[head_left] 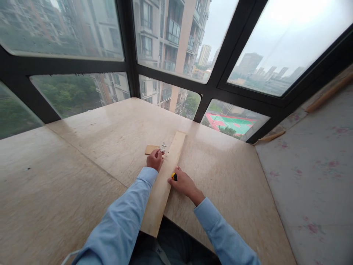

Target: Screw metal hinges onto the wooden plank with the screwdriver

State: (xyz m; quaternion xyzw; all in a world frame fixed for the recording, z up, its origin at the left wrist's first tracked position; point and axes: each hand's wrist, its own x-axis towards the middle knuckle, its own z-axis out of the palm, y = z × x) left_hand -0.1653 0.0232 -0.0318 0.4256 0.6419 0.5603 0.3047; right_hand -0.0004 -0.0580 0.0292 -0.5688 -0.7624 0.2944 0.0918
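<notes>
A long, pale wooden board [162, 187] lies lengthwise before me, its near end reaching past the edge of the sill. At its left side, my left hand [155, 159] is closed in a pinch; whatever sits between the fingertips is too small to name. Just beyond those fingers is a small shiny metal fitting [163, 147], beside a short wooden piece [150, 149] with rounded corners. Small dark holes or dots show on the board near the fitting. My right hand [185, 182], at the board's right edge, is closed around a yellow-and-black tool handle [174, 176]; its working end is hidden.
The boards rest on a broad beige stone sill [220, 176] with a seam running across its left part. Dark window frames [171, 79] border the far side. A flower-patterned wall [311, 176] rises at right. A small dark speck [29, 168] lies far left.
</notes>
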